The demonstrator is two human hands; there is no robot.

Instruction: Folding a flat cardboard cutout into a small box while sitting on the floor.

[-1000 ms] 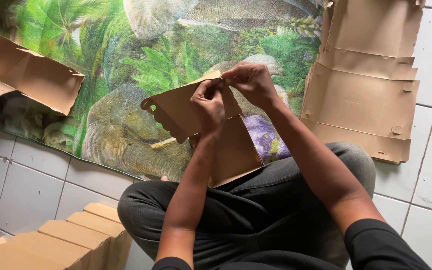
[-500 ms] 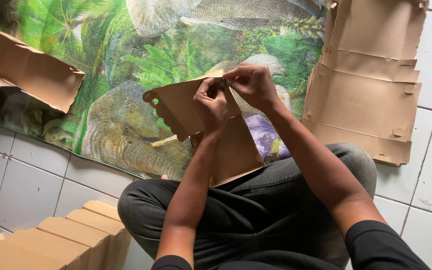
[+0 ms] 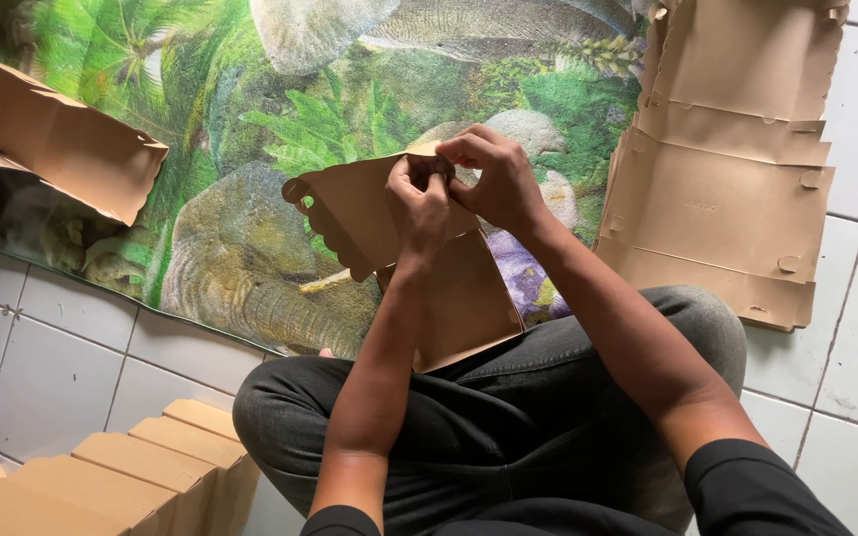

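I sit cross-legged on a tiled floor with a flat brown cardboard box blank [image 3: 459, 298] held up over my knees. My left hand [image 3: 419, 203] pinches the top edge of the blank from the front. My right hand [image 3: 494, 179] grips the same top edge right beside it, fingers curled over the fold. A scalloped flap of the blank sticks out to the left. The blank's lower panel hangs down onto my dark trousers.
A stack of flat cardboard blanks [image 3: 737, 169] lies at the right on the white tiles. Folded brown boxes [image 3: 121, 476] stand in a row at the lower left. Another person's hand holds a cardboard piece [image 3: 57, 139] at the left, over a green jungle-print mat [image 3: 250, 129].
The two hands have drawn closer together on the blank's top edge, and the blank has tilted slightly. The cardboard piece at the left shifted a little.
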